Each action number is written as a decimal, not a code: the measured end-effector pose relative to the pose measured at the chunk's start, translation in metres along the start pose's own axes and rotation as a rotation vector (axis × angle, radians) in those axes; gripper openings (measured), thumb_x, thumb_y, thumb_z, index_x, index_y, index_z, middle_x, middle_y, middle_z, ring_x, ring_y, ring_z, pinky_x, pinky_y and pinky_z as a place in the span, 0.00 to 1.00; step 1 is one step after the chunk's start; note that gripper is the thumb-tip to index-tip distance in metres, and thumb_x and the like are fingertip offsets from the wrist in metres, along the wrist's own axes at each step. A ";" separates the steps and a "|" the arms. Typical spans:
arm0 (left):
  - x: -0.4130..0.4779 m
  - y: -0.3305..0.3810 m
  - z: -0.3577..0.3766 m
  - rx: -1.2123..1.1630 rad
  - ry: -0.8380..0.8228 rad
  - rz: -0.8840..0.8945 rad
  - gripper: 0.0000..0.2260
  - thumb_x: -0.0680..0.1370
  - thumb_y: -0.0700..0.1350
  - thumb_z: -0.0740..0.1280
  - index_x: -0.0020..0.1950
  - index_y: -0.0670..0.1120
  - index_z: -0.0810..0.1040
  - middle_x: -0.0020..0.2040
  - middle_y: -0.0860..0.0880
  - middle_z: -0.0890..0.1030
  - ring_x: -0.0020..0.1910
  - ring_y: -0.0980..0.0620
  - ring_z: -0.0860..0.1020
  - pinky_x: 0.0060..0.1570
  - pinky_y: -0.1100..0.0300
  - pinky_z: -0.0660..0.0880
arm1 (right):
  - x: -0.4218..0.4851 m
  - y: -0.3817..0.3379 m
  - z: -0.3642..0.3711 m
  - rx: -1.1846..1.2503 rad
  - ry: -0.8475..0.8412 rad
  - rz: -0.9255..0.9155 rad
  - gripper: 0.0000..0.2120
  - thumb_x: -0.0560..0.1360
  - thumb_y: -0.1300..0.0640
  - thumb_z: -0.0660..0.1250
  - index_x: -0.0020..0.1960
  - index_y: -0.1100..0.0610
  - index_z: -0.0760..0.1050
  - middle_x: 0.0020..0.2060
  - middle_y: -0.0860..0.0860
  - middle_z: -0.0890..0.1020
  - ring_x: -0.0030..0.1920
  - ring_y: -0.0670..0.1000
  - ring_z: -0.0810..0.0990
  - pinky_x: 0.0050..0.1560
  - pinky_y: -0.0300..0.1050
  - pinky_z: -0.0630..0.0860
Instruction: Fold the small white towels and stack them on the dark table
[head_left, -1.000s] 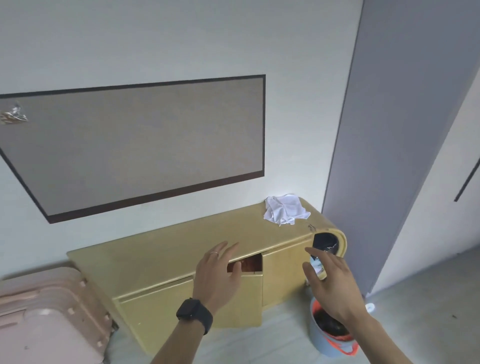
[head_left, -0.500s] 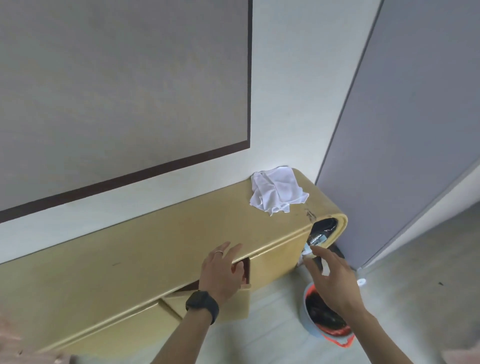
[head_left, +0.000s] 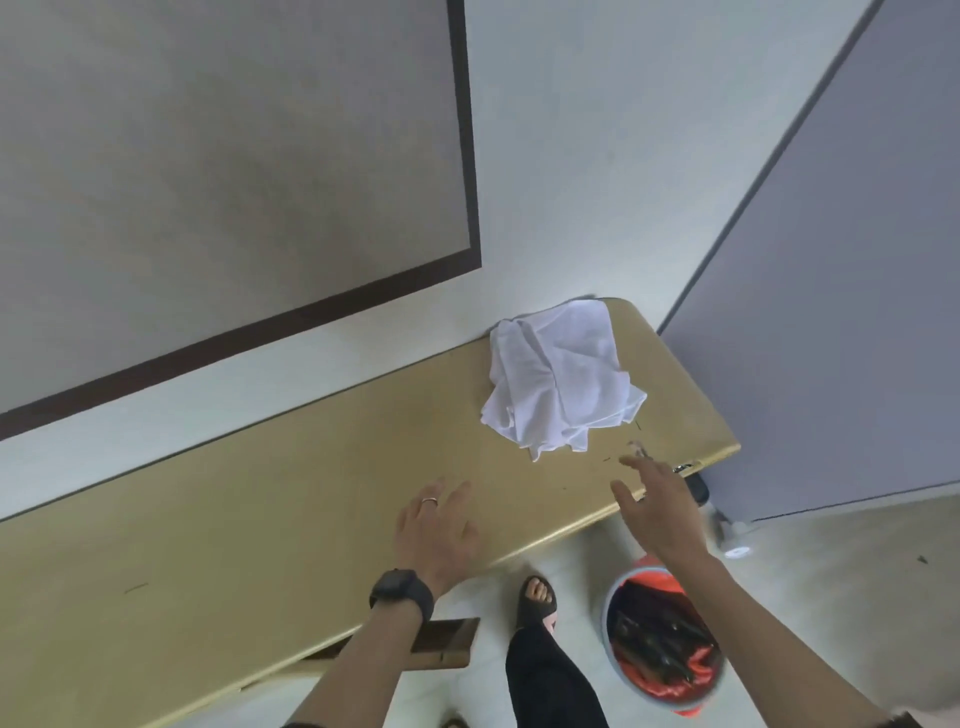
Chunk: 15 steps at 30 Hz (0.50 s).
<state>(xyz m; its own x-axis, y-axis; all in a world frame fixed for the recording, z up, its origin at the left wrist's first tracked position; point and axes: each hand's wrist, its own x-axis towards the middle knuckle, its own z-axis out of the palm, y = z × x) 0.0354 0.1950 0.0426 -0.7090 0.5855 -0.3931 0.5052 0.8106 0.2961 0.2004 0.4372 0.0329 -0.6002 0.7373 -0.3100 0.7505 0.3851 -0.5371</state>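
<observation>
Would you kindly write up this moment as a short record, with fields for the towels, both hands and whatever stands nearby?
cabinet: yellow, along the wall
towels: crumpled white pile, unfolded, on the right end of the cabinet against the wall
left hand: open, fingers spread above the cabinet top, short of the towels
right hand: open, stretched toward the towels, not touching them
watch: black, on the left wrist
bucket: on the floor, red liner, dark contents, right of the sandalled foot

Likely home room; low yellow cabinet (head_left: 260, 545) against white wall (head_left: 571, 156); bucket (head_left: 607, 623), sandalled foot (head_left: 540, 597) on pale floor (head_left: 831, 597)
</observation>
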 end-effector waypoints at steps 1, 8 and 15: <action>0.014 0.002 0.006 0.004 -0.019 -0.018 0.25 0.79 0.55 0.57 0.76 0.61 0.60 0.78 0.47 0.62 0.75 0.46 0.62 0.72 0.53 0.59 | 0.022 0.003 0.002 -0.015 -0.009 0.006 0.17 0.77 0.50 0.67 0.65 0.48 0.74 0.65 0.50 0.75 0.62 0.54 0.75 0.58 0.54 0.75; 0.089 0.000 0.050 0.010 -0.179 -0.098 0.31 0.79 0.55 0.59 0.80 0.61 0.50 0.80 0.46 0.56 0.76 0.43 0.59 0.73 0.50 0.57 | 0.133 0.018 0.012 -0.235 -0.019 -0.003 0.20 0.78 0.54 0.66 0.69 0.46 0.71 0.71 0.49 0.68 0.67 0.56 0.68 0.64 0.56 0.71; 0.101 -0.012 0.073 0.021 -0.270 -0.107 0.30 0.81 0.57 0.57 0.79 0.63 0.47 0.81 0.53 0.42 0.80 0.48 0.44 0.76 0.43 0.50 | 0.167 0.024 0.025 -0.395 -0.067 -0.060 0.10 0.82 0.49 0.60 0.59 0.44 0.79 0.71 0.44 0.70 0.70 0.52 0.65 0.65 0.51 0.68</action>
<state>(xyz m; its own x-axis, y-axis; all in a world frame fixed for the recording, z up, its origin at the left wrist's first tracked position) -0.0065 0.2449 -0.0637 -0.6036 0.4759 -0.6397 0.4466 0.8664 0.2231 0.1117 0.5553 -0.0517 -0.6529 0.6745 -0.3447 0.7545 0.6195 -0.2169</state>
